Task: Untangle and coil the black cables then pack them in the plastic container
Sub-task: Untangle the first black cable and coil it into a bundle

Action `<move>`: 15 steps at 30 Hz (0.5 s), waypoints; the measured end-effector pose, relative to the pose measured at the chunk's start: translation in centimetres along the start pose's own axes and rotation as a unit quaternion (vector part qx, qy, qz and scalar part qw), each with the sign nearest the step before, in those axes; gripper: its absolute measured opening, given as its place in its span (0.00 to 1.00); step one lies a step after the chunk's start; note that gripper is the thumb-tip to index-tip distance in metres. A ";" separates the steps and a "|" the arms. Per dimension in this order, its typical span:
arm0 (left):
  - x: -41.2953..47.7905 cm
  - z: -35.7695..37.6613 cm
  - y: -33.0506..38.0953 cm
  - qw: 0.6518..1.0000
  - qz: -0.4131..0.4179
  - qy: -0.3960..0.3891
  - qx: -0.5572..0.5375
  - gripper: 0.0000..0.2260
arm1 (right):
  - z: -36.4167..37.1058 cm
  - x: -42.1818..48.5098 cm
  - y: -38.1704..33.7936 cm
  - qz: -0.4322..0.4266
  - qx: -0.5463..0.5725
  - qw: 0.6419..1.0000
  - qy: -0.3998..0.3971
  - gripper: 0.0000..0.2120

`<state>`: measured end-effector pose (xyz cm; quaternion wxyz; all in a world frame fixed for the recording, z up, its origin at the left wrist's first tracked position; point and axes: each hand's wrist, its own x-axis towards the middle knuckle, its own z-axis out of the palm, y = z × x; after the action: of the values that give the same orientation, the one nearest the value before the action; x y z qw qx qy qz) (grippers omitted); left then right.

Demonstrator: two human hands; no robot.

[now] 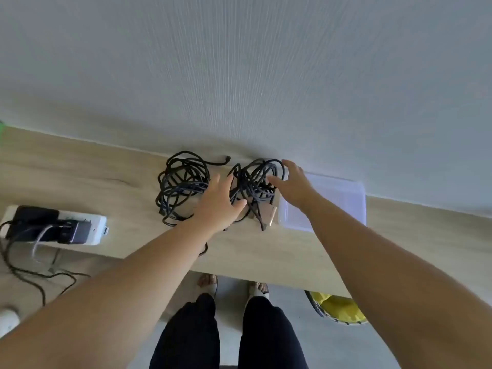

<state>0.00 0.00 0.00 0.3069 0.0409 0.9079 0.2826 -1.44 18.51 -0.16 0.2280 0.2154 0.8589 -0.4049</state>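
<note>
Two tangled bundles of black cable lie on a narrow wooden shelf (pixel 80 177) against the wall. The left bundle (pixel 181 185) is a loose heap with one end trailing toward the wall. The right bundle (pixel 255 182) sits between my hands and has metal plugs (pixel 270 213) at its near side. My left hand (pixel 218 203) reaches in with fingers spread and lies against the right bundle's left side. My right hand (pixel 292 185) is spread open over the bundle's right side, fingertips touching the loops. A clear plastic container (pixel 343 198) stands just right of the cables, partly behind my right wrist.
A white power strip (pixel 98 225) with black adapters plugged in sits on the shelf's left end, its cords hanging to the floor. Below the shelf's front edge are my legs and sandalled feet. A yellow-lined basket (pixel 335 307) stands on the floor at the right.
</note>
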 end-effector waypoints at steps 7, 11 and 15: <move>3.9 3.5 -0.9 0.974 -0.015 -0.024 -0.224 0.39 | 4.5 1.7 3.0 -0.056 -0.009 0.996 0.073 0.32; 5.2 4.8 -1.2 0.950 -0.045 0.024 -0.309 0.47 | 4.4 1.5 4.1 -0.083 0.026 0.993 0.078 0.30; 5.8 5.3 -1.5 0.958 -0.029 0.039 -0.283 0.42 | 4.1 0.8 4.1 -0.097 0.085 0.989 0.068 0.25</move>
<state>-1.49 2.79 -7.31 0.2779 -0.0849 0.8027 0.5208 1.09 17.78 -5.32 0.1093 0.1771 0.8517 -0.4808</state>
